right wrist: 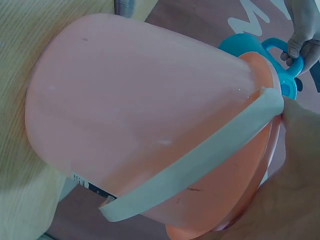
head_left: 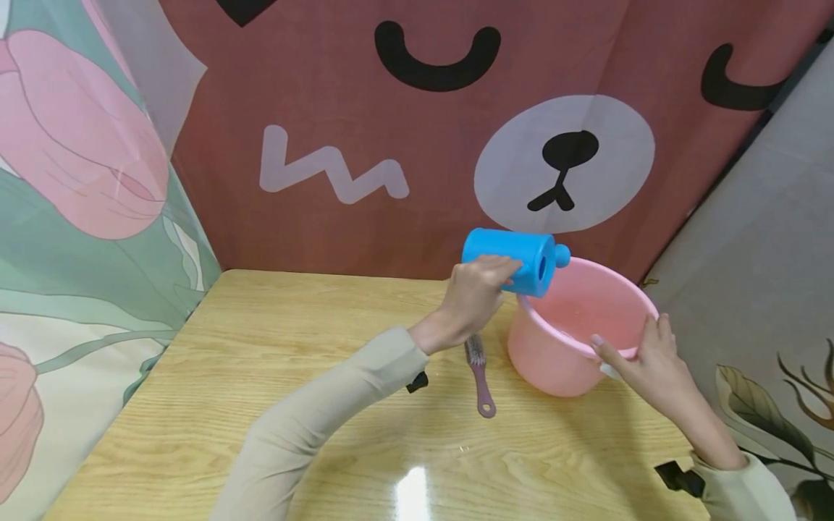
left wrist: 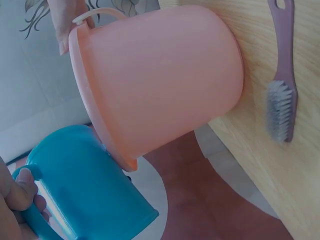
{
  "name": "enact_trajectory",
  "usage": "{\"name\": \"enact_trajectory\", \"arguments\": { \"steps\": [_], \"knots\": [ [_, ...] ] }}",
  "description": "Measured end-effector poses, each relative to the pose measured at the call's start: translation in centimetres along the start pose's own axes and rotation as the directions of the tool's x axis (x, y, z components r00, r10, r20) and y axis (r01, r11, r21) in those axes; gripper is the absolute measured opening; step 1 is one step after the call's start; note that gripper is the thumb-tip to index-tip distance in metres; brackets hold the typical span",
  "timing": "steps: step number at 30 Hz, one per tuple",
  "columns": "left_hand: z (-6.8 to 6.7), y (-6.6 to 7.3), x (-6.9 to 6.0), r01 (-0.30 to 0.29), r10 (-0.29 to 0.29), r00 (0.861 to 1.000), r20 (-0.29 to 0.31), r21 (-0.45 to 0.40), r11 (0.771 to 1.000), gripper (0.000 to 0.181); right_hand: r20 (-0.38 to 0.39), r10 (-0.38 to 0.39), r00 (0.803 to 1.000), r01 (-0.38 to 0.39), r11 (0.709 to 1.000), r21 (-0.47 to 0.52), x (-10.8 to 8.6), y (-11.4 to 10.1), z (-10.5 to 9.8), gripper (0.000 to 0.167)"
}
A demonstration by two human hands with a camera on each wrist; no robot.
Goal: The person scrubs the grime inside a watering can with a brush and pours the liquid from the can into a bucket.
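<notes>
My left hand [head_left: 478, 293] grips the handle of a blue plastic pitcher [head_left: 500, 244]. The pitcher lies tilted on its side, its round end with a hole and a knob facing right over the left rim of a pink bucket [head_left: 544, 354]. In the left wrist view the pitcher [left wrist: 92, 182] sits close against the bucket's rim. With the thumb over the near right rim and the fingers outside, my right hand [head_left: 664, 373] holds the bucket upright on the table. A pale carrying handle [right wrist: 195, 157] hangs down the bucket's side. Whether liquid is flowing cannot be seen.
A mauve scrubbing brush [head_left: 481, 383] with grey bristles lies left of the bucket, partly below my left wrist. The wooden table [head_left: 195, 391] ends at a brown curtain [head_left: 326, 231] with a bear's face. Patterned cloths hang on both sides.
</notes>
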State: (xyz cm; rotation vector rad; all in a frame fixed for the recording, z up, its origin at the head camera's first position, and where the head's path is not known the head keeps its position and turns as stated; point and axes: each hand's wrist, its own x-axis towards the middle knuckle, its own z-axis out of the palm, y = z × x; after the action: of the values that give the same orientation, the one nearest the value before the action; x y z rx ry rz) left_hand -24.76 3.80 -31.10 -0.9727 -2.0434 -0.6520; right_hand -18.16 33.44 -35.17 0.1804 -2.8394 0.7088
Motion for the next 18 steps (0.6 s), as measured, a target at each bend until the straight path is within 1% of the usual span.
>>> {"name": "enact_trajectory", "arguments": {
  "steps": [2,4,9,11,15,18],
  "knots": [
    [0.02,0.11,0.11,-0.007,0.007,1.0,0.008,0.013,1.0,0.04,-0.019,-0.013,1.0,0.012,1.0,-0.009,0.03,0.06,0.05,0.101],
    [0.06,0.18,0.2,-0.016,0.016,1.0,0.018,0.031,0.999,0.042,-0.013,0.001,1.0,-0.001,1.0,-0.01,0.04,0.1,0.06,0.103],
    [0.21,0.29,0.29,-0.047,0.044,0.998,0.041,0.068,0.997,0.042,0.041,0.073,0.996,-0.073,0.997,0.002,-0.13,-0.06,0.06,0.11],
    [0.24,0.34,0.29,-0.058,0.055,0.997,0.045,0.078,0.995,0.042,0.054,0.085,0.995,-0.085,0.996,0.001,-0.21,-0.22,0.04,0.112],
    [0.37,0.39,0.31,-0.078,0.074,0.996,0.046,0.085,0.993,0.04,0.064,0.09,0.994,-0.09,0.996,-0.001,-0.31,-0.46,-0.08,0.113],
    [0.54,0.4,0.32,-0.091,0.088,0.995,0.041,0.079,0.993,0.039,0.045,0.083,0.995,-0.083,0.997,0.001,-0.32,-0.51,-0.08,0.113]
  ]
}}
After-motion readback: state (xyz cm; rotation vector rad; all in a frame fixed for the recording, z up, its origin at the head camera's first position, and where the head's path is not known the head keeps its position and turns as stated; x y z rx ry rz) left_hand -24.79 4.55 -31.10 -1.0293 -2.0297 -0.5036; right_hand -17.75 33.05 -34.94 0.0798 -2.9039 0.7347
